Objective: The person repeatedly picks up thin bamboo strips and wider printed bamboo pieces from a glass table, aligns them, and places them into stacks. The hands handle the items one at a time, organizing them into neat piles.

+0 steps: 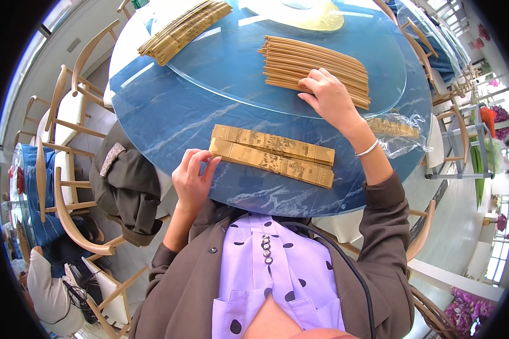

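Note:
Two long gold paper chopstick sleeves (274, 162) with dark printed drawings lie side by side near the table's front edge. At their left end, my left hand (193, 178) has its fingers curled, with thumb and forefinger closed on the corner of a sleeve. Farther off, a row of light-brown chopsticks (316, 59) rests on the glass turntable. My right hand (332, 101) reaches over its near side, thumb and fingers closed around the nearest chopsticks; how many they grip is hidden.
A stack of gold sleeves (185, 29) sits at the far left of the blue marbled table (152, 113). Right of my forearm lies a clear plastic bag (401, 133) with gold sleeves inside. Wooden chairs (68, 209) stand around, one with a dark jacket (127, 186) over it.

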The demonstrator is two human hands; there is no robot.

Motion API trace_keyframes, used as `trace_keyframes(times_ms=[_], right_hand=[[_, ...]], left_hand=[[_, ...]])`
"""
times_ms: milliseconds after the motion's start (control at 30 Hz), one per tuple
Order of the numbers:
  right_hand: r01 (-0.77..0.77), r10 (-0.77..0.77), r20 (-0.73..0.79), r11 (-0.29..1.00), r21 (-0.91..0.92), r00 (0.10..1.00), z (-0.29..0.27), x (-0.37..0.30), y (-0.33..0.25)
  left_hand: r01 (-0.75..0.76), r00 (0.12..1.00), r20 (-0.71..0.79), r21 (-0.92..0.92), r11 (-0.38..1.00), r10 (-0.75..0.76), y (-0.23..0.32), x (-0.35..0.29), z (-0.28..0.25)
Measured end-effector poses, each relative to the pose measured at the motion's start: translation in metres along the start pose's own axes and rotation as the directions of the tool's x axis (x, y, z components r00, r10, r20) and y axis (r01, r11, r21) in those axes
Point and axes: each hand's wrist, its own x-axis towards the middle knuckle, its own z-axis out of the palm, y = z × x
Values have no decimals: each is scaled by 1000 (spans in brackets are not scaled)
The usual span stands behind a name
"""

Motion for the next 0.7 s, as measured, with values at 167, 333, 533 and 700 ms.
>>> trace_keyframes(times_ms=[167,333,533,700], right_hand=[[14,-22,140,998,58,990,-9,6,-4],[-11,7,70,999,51,998,-10,4,-9],[-5,11,181,999,-32,983,-6,8,-4],[77,-35,228,981,-180,973,-3,10,-8]], left_hand=[[17,1000,-1,-34,999,-17,2,1,0],[24,1000,6,-42,999,-24,0,-1,-1],[7,1000,3,-38,999,-7,2,-1,-3],[-27,1000,11,-41,999,27,1,0,-2]])
